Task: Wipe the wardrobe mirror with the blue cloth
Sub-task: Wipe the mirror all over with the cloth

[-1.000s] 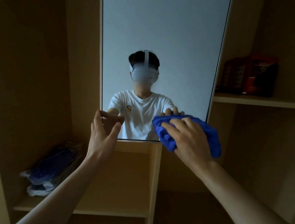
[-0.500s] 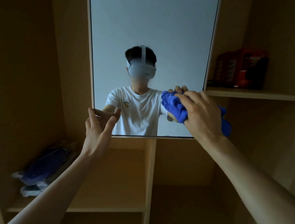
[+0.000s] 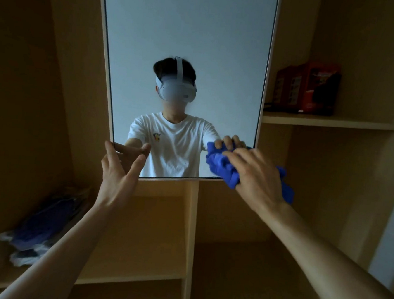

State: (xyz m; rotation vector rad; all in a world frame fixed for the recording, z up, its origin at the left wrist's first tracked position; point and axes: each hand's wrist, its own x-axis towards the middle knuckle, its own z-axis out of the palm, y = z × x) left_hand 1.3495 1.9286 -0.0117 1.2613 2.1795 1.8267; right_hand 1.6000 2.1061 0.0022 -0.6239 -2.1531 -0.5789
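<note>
— Wardrobe mirror [image 3: 188, 42]: where?
— Mounted upright at the back of a pale wooden wardrobe, between open compartments; reflects a person [image 3: 172, 147] in a white T-shirt and a headset before a plain wall.
— Around it?
— Red box [image 3: 314, 87] on the upper right shelf [image 3: 330, 122]; blue bundle [image 3: 41, 224] in clear plastic on the lower left shelf; vertical divider [image 3: 192, 231] just below the glass.
— Blue cloth [image 3: 223, 168]?
— Bunched against the mirror's lower right corner, under the right hand [image 3: 257, 175], fingers curled over it, gripping.
— Left hand [image 3: 119, 171]?
— Raised by the lower left corner, palm turned inward, fingers straight and apart, holding nothing; touching the glass or not, cannot tell.
</note>
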